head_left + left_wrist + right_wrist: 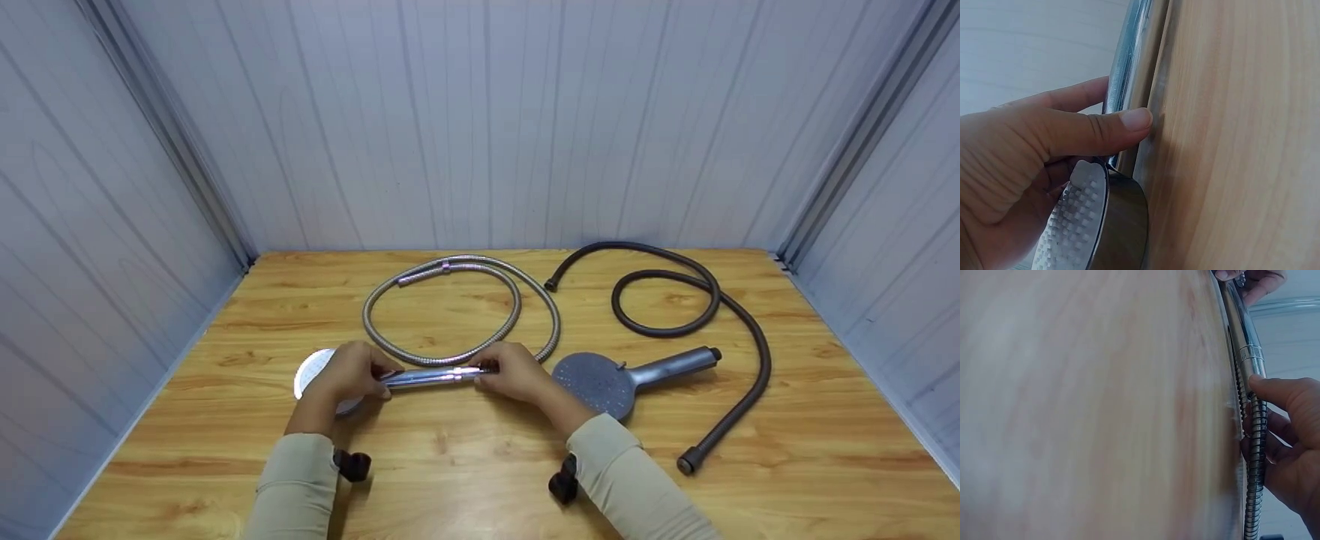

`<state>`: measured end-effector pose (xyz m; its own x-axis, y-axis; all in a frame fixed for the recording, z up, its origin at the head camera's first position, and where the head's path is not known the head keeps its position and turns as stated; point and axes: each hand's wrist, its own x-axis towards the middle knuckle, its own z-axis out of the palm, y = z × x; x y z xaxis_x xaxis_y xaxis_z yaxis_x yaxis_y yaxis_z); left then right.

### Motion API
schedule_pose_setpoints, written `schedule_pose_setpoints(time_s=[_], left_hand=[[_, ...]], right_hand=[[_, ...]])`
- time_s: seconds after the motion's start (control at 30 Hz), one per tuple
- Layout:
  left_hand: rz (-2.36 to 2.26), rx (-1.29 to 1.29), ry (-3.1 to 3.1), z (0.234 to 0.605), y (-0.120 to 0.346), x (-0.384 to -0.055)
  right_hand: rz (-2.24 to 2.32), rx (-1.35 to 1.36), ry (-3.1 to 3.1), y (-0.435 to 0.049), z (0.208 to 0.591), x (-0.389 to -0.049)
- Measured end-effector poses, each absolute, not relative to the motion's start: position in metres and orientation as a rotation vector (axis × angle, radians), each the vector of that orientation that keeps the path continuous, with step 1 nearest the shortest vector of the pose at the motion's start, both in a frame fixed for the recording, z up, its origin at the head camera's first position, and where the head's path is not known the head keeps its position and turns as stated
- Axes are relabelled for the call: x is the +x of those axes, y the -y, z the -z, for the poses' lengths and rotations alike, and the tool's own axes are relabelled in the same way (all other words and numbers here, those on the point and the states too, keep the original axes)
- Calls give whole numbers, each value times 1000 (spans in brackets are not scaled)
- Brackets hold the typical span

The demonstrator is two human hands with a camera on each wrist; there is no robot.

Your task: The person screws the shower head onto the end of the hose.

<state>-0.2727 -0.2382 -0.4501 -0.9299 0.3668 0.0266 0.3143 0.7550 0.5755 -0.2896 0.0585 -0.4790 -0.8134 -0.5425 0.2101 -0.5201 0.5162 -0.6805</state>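
My left hand [349,371] grips a chrome hand shower head [309,366] by the neck of its handle, the thumb lying across the metal in the left wrist view. Its round, white-studded face [1075,219] shows beside the palm. At the other end of the handle, my right hand [516,373] pinches a silver shower hose [556,322] where a smooth metal sleeve [1251,360] meets the ribbed part. Sleeve and handle look lined up end to end; how firmly they are joined cannot be seen. The rest of the silver hose lies looped behind both hands.
Right of my right forearm lies a grey shower head [592,384], its handle pointing right. A dark grey hose [763,352] curls behind and beside it. The wooden table [450,487] is bounded by pale panels [480,127] at the back and sides.
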Motion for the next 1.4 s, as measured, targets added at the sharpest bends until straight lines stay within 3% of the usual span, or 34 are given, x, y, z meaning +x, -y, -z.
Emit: schedule_pose_setpoints(time_s=[1.4], left_hand=[[-1008, 249, -2941, 441, 242, -272]], right_hand=[[1466, -757, -2721, -67, 480, -287]])
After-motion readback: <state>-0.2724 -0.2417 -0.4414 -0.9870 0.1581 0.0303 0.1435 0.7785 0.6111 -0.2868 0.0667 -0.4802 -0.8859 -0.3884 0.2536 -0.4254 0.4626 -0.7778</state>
